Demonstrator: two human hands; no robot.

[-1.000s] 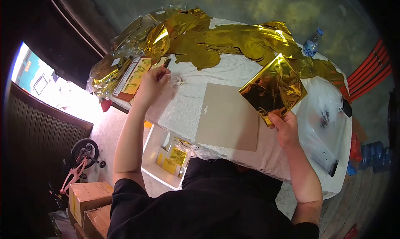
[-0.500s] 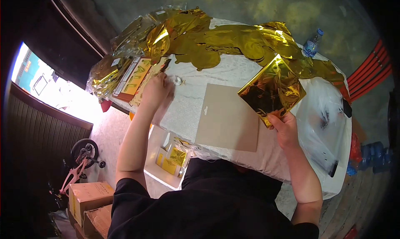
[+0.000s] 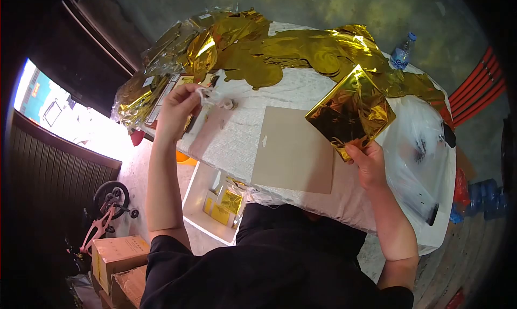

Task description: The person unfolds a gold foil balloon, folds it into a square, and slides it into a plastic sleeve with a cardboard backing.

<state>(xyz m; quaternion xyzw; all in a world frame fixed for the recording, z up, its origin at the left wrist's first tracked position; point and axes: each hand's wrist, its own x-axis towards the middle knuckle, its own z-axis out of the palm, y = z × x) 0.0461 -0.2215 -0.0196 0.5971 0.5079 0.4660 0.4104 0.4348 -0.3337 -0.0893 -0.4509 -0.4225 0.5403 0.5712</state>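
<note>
Crinkled, mirror-bright gold foil square (image 3: 350, 112)

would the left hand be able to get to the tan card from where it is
Probably yes: the card lies bare on the table just beside the left hand, with nothing between, though the hand already pinches a white scrap.

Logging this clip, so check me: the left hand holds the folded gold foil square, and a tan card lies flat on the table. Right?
Wrong hand: the head view shows the right hand holding the folded gold foil square; the left hand pinches a white scrap. The tan card lies flat on the table.
</note>
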